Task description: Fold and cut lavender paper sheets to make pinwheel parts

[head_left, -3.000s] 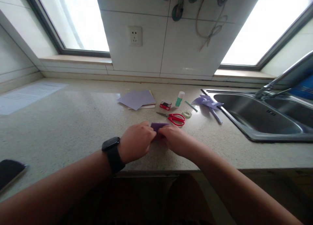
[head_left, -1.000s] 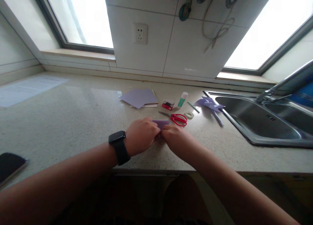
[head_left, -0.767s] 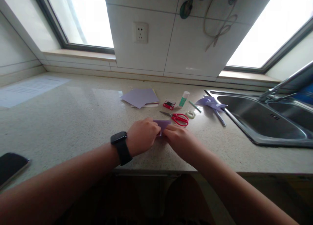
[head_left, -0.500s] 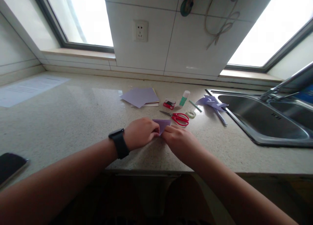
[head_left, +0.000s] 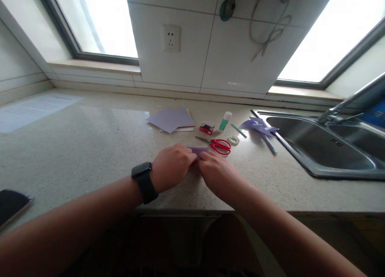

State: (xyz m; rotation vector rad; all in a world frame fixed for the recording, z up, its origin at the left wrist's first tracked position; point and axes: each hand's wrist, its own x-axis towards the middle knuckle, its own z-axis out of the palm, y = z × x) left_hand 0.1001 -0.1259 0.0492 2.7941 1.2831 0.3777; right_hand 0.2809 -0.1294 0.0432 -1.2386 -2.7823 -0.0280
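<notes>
Two-handed work on a small piece of purple paper (head_left: 199,149). The left hand (head_left: 172,164) and right hand (head_left: 219,169) meet from either side, knuckles upward, with the fingers of each drawn in narrow and pinching the paper; the fingertips nearly touch, and their undersides are hidden. The paper lies between the fingers, its far edge showing just beyond them above the surface (head_left: 99,156). The step in hand appears to be the shaping or creasing of a fold, though the fold itself is too covered to tell. The next move seems to call for a firm hold by one set of fingers while the other presses along the edge, with the layers aligned. Just beyond the fingers lie the red-handled scissors (head_left: 213,143); farther beyond are the red box (head_left: 207,128) and, to the right, the glue stick (head_left: 225,122). The purple sheet (head_left: 171,119) lies beyond and to the left of the fingers.
</notes>
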